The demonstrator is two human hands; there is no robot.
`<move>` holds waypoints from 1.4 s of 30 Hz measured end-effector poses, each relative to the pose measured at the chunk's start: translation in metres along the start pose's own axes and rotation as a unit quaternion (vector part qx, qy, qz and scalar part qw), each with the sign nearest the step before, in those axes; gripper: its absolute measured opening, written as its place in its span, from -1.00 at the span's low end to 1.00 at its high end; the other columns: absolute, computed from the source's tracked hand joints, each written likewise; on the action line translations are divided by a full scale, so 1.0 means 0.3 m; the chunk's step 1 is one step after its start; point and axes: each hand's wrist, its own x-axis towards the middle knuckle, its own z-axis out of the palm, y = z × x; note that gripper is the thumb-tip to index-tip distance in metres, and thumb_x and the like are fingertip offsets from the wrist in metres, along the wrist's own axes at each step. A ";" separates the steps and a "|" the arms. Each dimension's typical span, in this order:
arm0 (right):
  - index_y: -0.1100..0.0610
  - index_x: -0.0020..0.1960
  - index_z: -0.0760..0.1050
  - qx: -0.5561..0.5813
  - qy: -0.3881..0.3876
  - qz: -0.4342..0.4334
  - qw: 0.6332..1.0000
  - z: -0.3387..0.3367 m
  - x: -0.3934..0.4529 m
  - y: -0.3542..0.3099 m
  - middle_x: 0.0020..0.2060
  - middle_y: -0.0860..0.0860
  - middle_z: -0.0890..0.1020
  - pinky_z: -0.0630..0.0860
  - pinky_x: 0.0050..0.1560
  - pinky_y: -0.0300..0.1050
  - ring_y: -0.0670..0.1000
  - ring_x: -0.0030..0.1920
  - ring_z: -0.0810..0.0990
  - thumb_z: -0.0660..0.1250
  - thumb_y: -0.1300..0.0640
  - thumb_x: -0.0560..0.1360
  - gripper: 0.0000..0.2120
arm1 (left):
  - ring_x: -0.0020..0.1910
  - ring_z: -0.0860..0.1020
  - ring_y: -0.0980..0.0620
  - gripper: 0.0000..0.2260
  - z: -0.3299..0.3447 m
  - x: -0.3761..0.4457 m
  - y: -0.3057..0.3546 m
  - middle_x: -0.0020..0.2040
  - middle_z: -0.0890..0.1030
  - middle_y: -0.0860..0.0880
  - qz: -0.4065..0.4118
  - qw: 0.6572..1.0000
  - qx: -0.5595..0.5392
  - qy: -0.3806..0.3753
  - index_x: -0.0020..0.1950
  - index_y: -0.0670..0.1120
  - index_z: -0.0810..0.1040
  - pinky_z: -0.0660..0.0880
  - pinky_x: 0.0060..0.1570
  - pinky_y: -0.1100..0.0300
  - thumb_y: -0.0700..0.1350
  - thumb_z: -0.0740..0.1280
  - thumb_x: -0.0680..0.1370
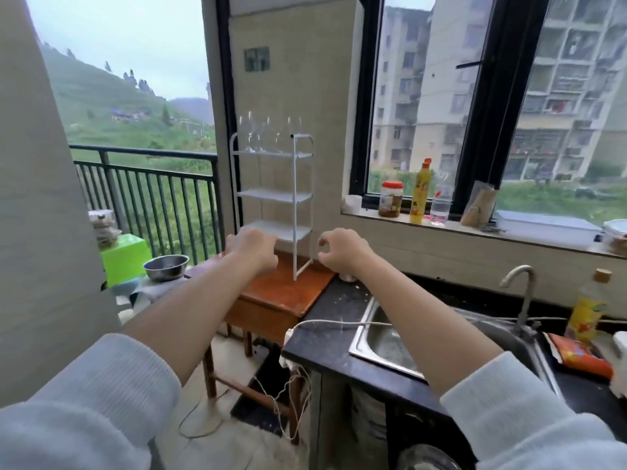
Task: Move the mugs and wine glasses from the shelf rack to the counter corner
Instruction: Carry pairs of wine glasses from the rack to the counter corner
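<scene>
Clear wine glasses crowd the shelf rack's top tier; both hands, loosely curled and empty, risk toppling neighbours when reaching.

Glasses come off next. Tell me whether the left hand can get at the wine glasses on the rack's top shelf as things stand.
Probably yes. The wine glasses stand on the open top shelf of the rack, nothing in front of them, and the left hand holds nothing; it hangs near the bottom shelf, so it must rise.

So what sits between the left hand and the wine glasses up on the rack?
In the head view, two bare white shelves of the shelf rack separate the left hand from the wine glasses on the top tier. No mugs show there.
</scene>
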 end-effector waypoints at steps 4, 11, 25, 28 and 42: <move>0.17 0.26 0.44 -0.019 0.004 -0.034 0.999 0.036 0.254 -0.018 0.21 0.16 0.51 0.43 0.17 0.08 0.20 0.22 0.44 0.16 0.11 0.51 -0.65 | 0.20 0.42 -0.14 -0.78 0.041 0.202 -0.088 0.14 0.52 -0.14 -0.023 1.000 -0.004 0.005 0.10 -0.11 0.52 0.39 0.02 0.06 -0.11 0.18 0.52; 0.17 0.32 0.39 -0.036 -0.005 -0.063 0.997 0.154 0.641 -0.104 0.26 0.16 0.47 0.44 0.23 0.10 0.19 0.27 0.41 0.17 0.11 0.51 -0.60 | 0.25 0.40 -0.13 -0.71 0.154 0.547 -0.291 0.23 0.47 -0.14 -0.049 0.999 -0.006 -0.008 0.21 -0.10 0.47 0.44 0.07 0.03 -0.10 0.18 0.52; 0.32 0.18 0.49 0.040 0.111 0.031 0.992 0.217 1.414 -0.299 0.17 0.24 0.55 0.46 0.17 0.01 0.22 0.19 0.50 0.20 0.22 0.48 -0.69 | 0.22 0.44 -0.15 -0.67 0.227 1.351 -0.673 0.22 0.51 -0.16 0.033 0.995 -0.069 0.064 0.24 -0.13 0.49 0.40 -0.03 0.07 -0.16 0.18 0.50; 0.36 0.16 0.50 0.059 0.144 0.056 0.986 0.222 1.539 -0.301 0.14 0.27 0.58 0.47 0.16 0.01 0.22 0.16 0.52 0.21 0.24 0.48 -0.69 | 0.19 0.47 -0.18 -0.69 0.247 1.500 -0.719 0.18 0.53 -0.18 0.044 0.989 -0.113 0.081 0.18 -0.16 0.52 0.43 0.00 0.08 -0.20 0.17 0.46; 0.39 -0.05 0.52 0.166 0.265 0.180 0.933 0.139 2.097 -0.177 -0.20 0.21 0.49 0.37 -0.33 -0.24 0.19 -0.07 0.46 0.25 0.21 0.47 -0.77 | 0.17 0.49 -0.19 -0.59 0.295 2.095 -0.716 0.20 0.51 -0.22 0.028 0.927 -0.349 0.134 0.34 -0.20 0.31 0.38 -0.05 0.13 -0.07 0.21 0.53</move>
